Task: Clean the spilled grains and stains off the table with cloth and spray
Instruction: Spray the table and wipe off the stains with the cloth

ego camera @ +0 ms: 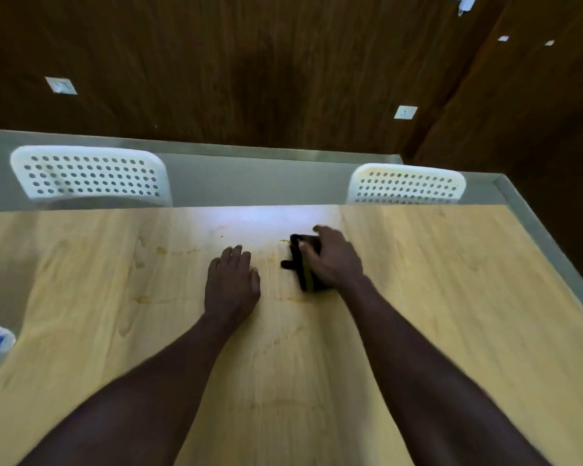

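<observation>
Gripping the dark cloth [296,264] in the curled right hand [335,260], just right of centre on the table [451,297]; resting the left hand [233,280] flat, fingers relaxed. Risk of smearing or missing the orange stains [161,251] left of centre if wiping dry.

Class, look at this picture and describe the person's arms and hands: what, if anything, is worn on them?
Nothing worn shows. The left hand and right hand have no gloves, and no ring, watch or bracelet is visible, though the picture is slightly blurred. The left forearm and right forearm are bare to the frame's lower edge; no sleeve appears.
</observation>
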